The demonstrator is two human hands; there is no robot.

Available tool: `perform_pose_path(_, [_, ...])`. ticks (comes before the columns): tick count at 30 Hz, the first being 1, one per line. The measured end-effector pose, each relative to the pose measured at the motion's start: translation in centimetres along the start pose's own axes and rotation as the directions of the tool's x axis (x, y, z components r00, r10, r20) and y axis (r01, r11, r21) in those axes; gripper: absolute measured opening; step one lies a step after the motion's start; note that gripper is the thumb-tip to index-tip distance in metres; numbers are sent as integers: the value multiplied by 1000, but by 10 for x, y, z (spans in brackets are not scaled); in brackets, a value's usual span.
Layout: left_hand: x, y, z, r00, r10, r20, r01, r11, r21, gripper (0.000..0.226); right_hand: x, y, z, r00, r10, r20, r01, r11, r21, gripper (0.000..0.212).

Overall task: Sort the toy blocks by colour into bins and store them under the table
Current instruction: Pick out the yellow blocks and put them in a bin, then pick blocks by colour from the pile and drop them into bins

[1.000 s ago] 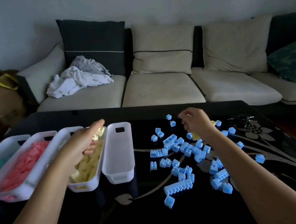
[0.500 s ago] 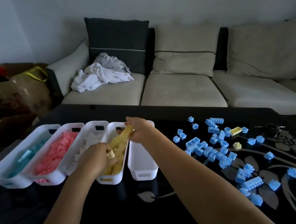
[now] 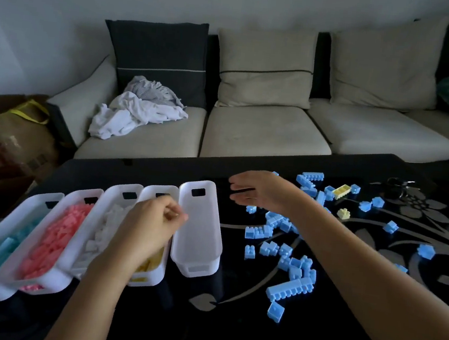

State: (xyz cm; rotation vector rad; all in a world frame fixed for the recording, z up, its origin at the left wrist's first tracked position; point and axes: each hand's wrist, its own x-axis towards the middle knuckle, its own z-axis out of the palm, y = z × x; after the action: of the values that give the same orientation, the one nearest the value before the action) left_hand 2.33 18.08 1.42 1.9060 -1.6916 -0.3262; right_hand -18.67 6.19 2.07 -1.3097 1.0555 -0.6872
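Observation:
Five white bins stand in a row at the left of the black table point(image 3: 310, 339). They hold teal blocks point(image 3: 1, 249), pink blocks point(image 3: 55, 235), white blocks point(image 3: 106, 229) and yellow blocks point(image 3: 149, 265); the rightmost bin point(image 3: 197, 230) is empty. My left hand point(image 3: 148, 228) hovers over the yellow bin with fingers curled; a block inside them cannot be made out. My right hand point(image 3: 259, 193) floats flat, holding nothing, between the empty bin and the loose blue blocks point(image 3: 291, 262). Two yellow blocks point(image 3: 341, 192) lie among the far blue ones.
A beige sofa point(image 3: 263, 132) with cushions runs behind the table, with crumpled clothes point(image 3: 138, 113) on its left seat. Keys point(image 3: 399, 185) lie at the table's far right. A cardboard box point(image 3: 13, 136) and bags stand on the floor at the left.
My right hand let go of the long yellow block over the yellow bin and moved right, opening flat. My left hand stayed above the yellow bin.

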Motion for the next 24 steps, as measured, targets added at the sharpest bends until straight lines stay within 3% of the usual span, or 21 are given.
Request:
perform_pose_path(3, [17,38,13,989,140,55,-137,989,-58,4,-16,20,-61,985,-11,-173,10,1000,-7,28])
perform_pose_path(5, [34,67,29,961,243,129,-232,968,-94,3,-22,41,-103,932,-57,-359,-54,955,-292,31])
perform_pose_path(7, [52,94,50,924,314,217,-288,947,-143,3,-26,63,-138,873,-114,-474,-181,827,-532,38])
perform_pose_path(10, [77,126,90,878,352,325,-320,936,-147,8,-31,90,-170,874,-100,-475,-293,673,-679,67])
perform_pose_path(13, [92,147,133,828,338,447,-343,936,-73,32,-28,106,-185,899,-110,-424,-295,564,-772,85])
perform_pose_path(16, [93,151,168,757,238,609,-331,943,43,64,-18,109,-192,908,-135,-396,-302,442,-844,75])
perform_pose_path(19, [88,144,191,718,82,691,-269,948,167,84,-11,109,-194,936,-156,-316,-280,213,-936,49])
perform_pose_path(21, [86,138,198,725,69,685,-258,950,177,85,-7,113,-196,933,-184,-310,-271,211,-939,43])
perform_pose_path(24, [85,131,198,738,111,665,-265,955,134,81,-6,123,-194,879,-263,-398,-306,330,-893,32])
